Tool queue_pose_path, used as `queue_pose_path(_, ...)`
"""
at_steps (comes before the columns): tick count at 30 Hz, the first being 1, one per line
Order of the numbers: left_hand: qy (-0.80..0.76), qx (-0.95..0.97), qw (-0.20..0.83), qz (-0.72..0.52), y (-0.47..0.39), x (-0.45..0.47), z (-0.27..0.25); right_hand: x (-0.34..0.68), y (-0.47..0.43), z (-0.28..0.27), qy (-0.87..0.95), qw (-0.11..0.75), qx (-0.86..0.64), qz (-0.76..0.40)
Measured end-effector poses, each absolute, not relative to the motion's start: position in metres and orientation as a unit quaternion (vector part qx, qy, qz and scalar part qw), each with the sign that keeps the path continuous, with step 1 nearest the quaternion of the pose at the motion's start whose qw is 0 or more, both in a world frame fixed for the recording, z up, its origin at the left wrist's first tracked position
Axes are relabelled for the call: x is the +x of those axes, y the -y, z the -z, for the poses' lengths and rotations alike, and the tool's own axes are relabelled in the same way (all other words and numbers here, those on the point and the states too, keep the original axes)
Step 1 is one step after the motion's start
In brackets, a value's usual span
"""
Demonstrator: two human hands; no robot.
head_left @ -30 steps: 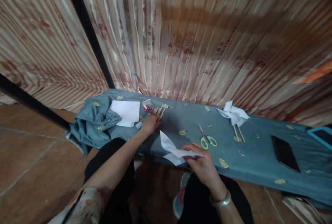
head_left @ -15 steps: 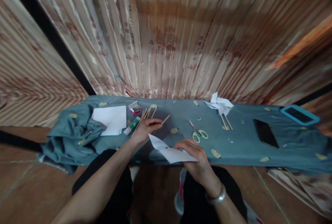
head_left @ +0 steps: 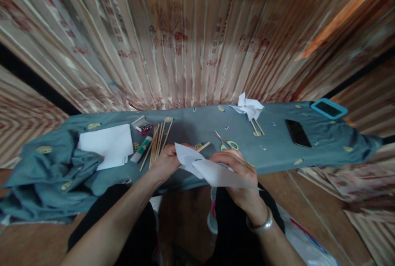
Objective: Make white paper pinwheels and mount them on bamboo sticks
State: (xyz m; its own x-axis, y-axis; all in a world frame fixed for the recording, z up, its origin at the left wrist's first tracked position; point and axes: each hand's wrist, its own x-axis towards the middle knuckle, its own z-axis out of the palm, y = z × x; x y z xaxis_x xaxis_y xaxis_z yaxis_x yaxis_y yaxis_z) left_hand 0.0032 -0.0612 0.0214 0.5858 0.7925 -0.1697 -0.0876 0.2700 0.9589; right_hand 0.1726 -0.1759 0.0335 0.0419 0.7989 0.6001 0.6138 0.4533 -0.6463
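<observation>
My right hand (head_left: 242,171) is closed on a folded white paper pinwheel (head_left: 212,171), which is held above the front edge of the bench. Close on its left, my left hand (head_left: 166,161) grips a thin wooden stick (head_left: 203,147), whose tip shows behind the paper. The left fingertips are partly hidden by the pinwheel's blades. Several more wooden sticks (head_left: 159,138) lie in a loose bundle beside my left hand. Scissors with green handles (head_left: 230,145) rest just beyond my right hand.
A green-and-white glue stick (head_left: 141,150), a small open box (head_left: 142,125) and white paper sheets (head_left: 108,144) lie to the left on the teal cloth (head_left: 191,126). Finished paper pinwheels (head_left: 248,107), a black phone (head_left: 298,133) and a blue-framed device (head_left: 328,109) are on the right.
My left hand has moved from the stick bundle toward the pinwheel, bringing a stick behind it. My right hand still holds the pinwheel. The view has shifted.
</observation>
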Motion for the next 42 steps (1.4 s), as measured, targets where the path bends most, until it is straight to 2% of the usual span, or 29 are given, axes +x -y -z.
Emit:
queue_pose_path(11,-0.401,0.503,0.710,-0.285,0.065,-0.001,-0.019,0.159,0.175,-0.039,0.671,0.555,-0.490,-0.041)
queue_pose_path(27,-0.346,0.502,0.751,-0.254,0.071,0.000,-0.016,0.162,0.177,-0.042,0.658,0.556,-0.508,-0.015)
queue_pose_path(42,-0.348,0.509,0.743,-0.261,0.075,0.000,-0.022,0.161,0.181,-0.046,0.673,0.544,-0.501,-0.018)
